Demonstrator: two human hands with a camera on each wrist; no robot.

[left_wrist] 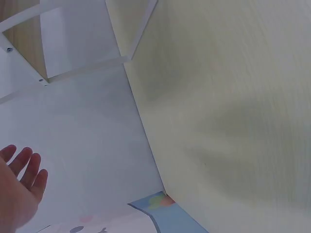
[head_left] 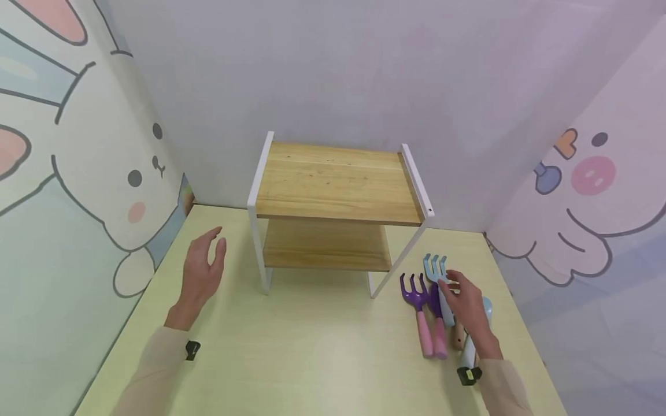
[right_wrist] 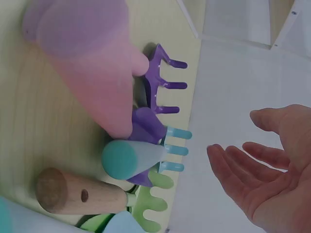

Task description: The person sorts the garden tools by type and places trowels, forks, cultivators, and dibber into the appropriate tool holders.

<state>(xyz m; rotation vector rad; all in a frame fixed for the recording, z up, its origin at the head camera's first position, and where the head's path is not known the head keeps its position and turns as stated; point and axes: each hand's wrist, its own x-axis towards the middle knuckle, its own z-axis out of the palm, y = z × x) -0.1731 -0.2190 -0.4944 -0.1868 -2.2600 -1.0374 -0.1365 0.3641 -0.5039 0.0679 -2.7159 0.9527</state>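
Observation:
On the table at the right lies a group of small garden tools. A purple hand fork with a pink handle (head_left: 424,335) is leftmost, beside a purple tool with a pink handle (head_left: 440,341). My right hand (head_left: 468,303) is over a light blue hand fork (head_left: 434,267), fingers loosely bent, holding nothing. The right wrist view shows a wooden handle (right_wrist: 82,191) and a green fork head (right_wrist: 150,196) lower in the group. My left hand (head_left: 202,271) hovers left of the shelf, fingers relaxed and thumb apart, with nothing in it.
A two-tier shelf (head_left: 333,185) with wooden boards and a white frame stands at the back middle of the pale table (head_left: 312,358). Cloth walls with cartoon animals enclose the table at the back and both sides. Another light blue tool (head_left: 487,306) lies partly under my right wrist.

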